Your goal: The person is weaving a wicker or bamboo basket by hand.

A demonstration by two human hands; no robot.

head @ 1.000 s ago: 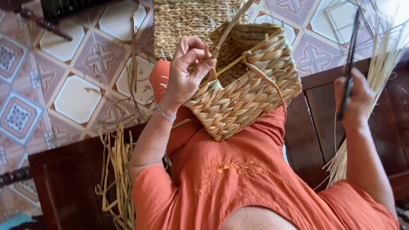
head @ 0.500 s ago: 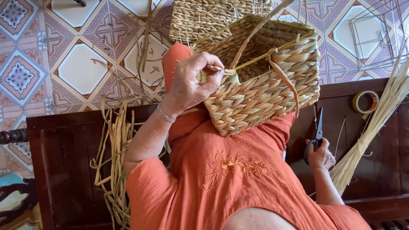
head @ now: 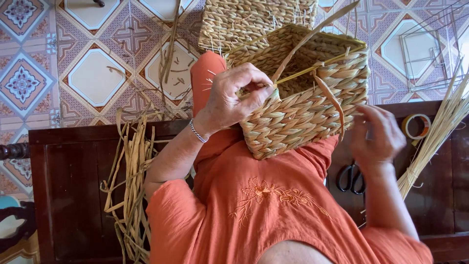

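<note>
A rectangular woven straw basket [head: 303,110] rests tilted on my lap, over my orange clothes. My left hand [head: 234,98] is closed at its near rim, pinching a flat straw strand [head: 312,39] that runs up over the opening. My right hand [head: 378,134] is blurred beside the basket's right wall, fingers apart and holding nothing. Black scissors [head: 351,177] lie on the dark wooden bench [head: 73,186] just below that hand.
A second woven basket [head: 254,19] stands on the tiled floor beyond my knee. Loose dried reeds [head: 132,186] hang over the bench at left. A straw bundle [head: 439,132], a tape roll [head: 416,126] and a wire frame [head: 430,49] are at right.
My right hand has let go of the scissors, which now lie on the bench, and has risen to the basket's right side. My left hand keeps its pinch at the rim.
</note>
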